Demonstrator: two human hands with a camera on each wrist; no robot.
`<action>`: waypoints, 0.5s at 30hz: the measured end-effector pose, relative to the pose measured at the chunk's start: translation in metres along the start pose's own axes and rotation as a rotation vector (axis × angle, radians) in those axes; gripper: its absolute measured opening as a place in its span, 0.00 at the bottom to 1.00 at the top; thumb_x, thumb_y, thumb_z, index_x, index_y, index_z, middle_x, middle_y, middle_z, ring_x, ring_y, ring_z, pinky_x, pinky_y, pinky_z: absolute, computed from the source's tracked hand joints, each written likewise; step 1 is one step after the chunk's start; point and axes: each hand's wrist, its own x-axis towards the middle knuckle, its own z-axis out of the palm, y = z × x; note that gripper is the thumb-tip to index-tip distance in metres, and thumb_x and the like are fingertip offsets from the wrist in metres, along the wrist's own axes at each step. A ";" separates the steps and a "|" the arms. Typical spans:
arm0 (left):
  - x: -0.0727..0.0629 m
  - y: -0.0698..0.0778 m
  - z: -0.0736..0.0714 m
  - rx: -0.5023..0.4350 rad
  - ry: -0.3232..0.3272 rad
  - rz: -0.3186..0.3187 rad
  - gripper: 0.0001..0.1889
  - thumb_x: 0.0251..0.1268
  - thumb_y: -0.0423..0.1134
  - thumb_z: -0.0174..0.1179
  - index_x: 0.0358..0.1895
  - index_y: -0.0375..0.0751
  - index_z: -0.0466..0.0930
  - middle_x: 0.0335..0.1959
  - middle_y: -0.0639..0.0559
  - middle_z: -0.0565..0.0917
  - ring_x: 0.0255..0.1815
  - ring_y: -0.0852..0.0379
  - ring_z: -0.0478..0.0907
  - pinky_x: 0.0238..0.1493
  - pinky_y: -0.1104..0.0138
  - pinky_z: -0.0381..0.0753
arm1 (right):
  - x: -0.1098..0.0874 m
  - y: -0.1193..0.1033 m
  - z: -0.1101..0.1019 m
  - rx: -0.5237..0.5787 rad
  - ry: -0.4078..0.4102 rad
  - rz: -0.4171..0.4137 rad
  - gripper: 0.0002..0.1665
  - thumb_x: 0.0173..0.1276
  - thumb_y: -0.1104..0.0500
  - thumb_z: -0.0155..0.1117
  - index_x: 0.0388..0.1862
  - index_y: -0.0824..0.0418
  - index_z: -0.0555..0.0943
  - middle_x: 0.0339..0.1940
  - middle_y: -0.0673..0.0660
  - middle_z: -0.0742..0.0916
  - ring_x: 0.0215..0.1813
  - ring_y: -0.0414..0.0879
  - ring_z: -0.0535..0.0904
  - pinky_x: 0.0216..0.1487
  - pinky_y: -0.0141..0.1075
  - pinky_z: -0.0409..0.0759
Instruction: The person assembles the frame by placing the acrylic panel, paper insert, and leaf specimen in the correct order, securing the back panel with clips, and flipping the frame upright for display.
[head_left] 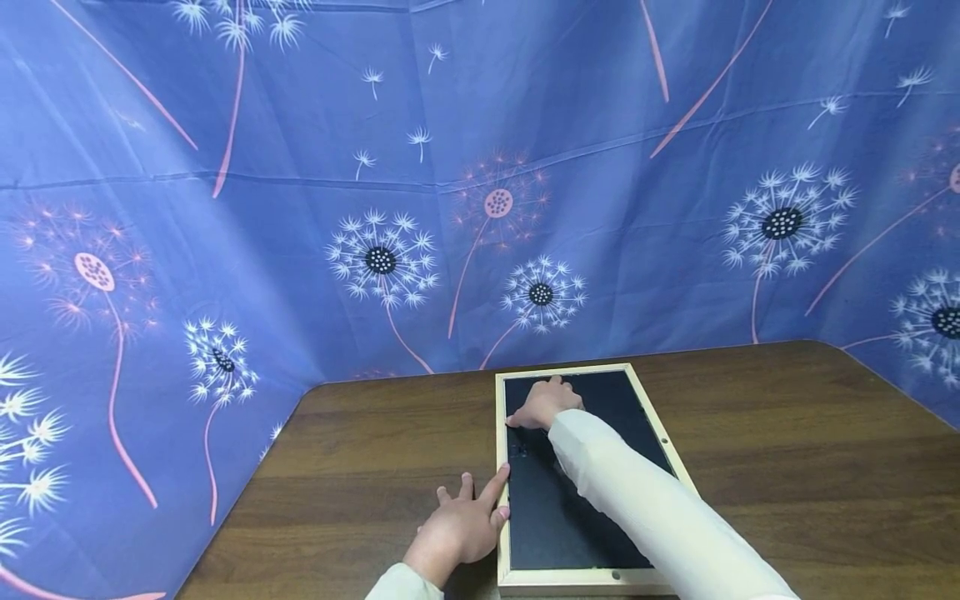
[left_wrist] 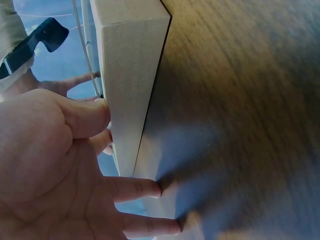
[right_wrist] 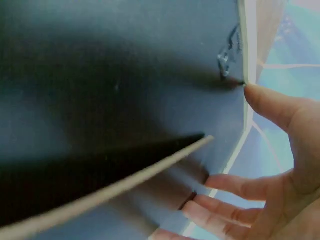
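Observation:
A shallow light-wood frame [head_left: 504, 467] with a black backing panel [head_left: 540, 517] lies on the table, its long side running away from me. My right hand [head_left: 546, 406] reaches over the panel's far left part. In the right wrist view its thumb touches the frame's edge, and the other fingers [right_wrist: 240, 187] extend to the panel near the far end. A small dark piece [right_wrist: 187, 200] shows by those fingertips; its kind is unclear. My left hand [head_left: 467, 527] lies at the frame's left side, fingers spread; thumb and index touch the rim, and two fingertips [left_wrist: 150, 188] rest on the table.
The brown wood-grain table [head_left: 360, 467] extends to both sides of the frame. Behind and to the left hangs a blue cloth [head_left: 285, 275] with dandelion prints. A pale-edged strip [right_wrist: 115, 185] crosses over the panel in the right wrist view. Dark dots [head_left: 664, 441] mark the rim.

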 end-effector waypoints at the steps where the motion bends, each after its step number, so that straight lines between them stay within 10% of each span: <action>1: 0.000 0.000 0.000 0.001 0.003 0.003 0.28 0.79 0.52 0.50 0.78 0.63 0.60 0.75 0.30 0.63 0.72 0.17 0.55 0.48 0.17 0.62 | -0.002 0.001 -0.002 0.003 -0.008 -0.012 0.45 0.61 0.38 0.74 0.64 0.71 0.78 0.65 0.74 0.73 0.66 0.66 0.72 0.59 0.58 0.78; 15: -0.001 -0.002 -0.003 0.040 0.008 0.081 0.27 0.80 0.50 0.50 0.78 0.56 0.61 0.72 0.23 0.64 0.67 0.11 0.57 0.52 0.25 0.71 | -0.027 0.019 -0.026 0.096 -0.035 -0.167 0.14 0.64 0.52 0.74 0.27 0.62 0.86 0.25 0.53 0.83 0.29 0.47 0.75 0.30 0.39 0.76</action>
